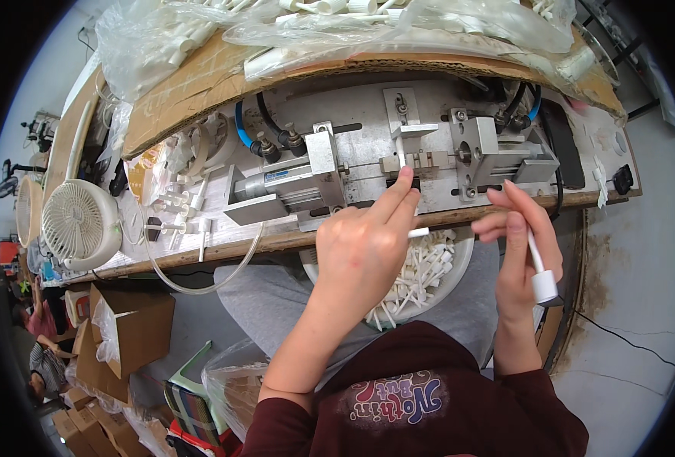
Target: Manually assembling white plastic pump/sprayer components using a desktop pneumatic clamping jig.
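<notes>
On bench (170,264): metal jig (326,164) w/ cyls both sides. Below, round basin (463,263) of white pcs (421,278). L hand (360,240) & R hand (526,247) apart. Clamped in R hand: white capped stem (544,286). In jig ctr: slim white stem (401,148), at L fingertips (406,173). Poking from L hand: rod end (420,232); grip hidden, can't tell.

Tight passage around the small metal block (432,160)
To its left, a narrow gap is left; its right is hemmed by a cylinder mount (480,145), its rear by a metal bracket (393,114), its front by the left hand (366,236).
</notes>
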Demonstrator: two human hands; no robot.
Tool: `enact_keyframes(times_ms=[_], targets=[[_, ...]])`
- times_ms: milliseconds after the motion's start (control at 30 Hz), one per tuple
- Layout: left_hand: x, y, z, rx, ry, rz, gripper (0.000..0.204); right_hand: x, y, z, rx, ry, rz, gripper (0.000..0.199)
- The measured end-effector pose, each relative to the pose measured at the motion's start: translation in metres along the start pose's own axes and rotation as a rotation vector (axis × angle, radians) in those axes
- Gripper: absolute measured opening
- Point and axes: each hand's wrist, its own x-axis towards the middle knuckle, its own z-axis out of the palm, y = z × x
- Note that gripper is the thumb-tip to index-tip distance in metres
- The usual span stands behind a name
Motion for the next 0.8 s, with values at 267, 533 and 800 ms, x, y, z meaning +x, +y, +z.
enact_keyframes(times_ms=[267,533,800], targets=[[-0.022,0.036,-0.022,-0.727,-0.068,-0.039,0.039,0.003,0.014,0.030,-0.423,-0.029,-0.519,0.039],[-0.019,0.008,-0.002,-0.067,0.195,-0.014,0.029,-0.002,0.008,0.025,-0.182,-0.034,-0.218,0.045],[-0.001,-0.001,0.015,0.142,0.092,0.022,0.026,-0.010,0.009,0.016,-0.263,-0.079,-0.230,0.031]])
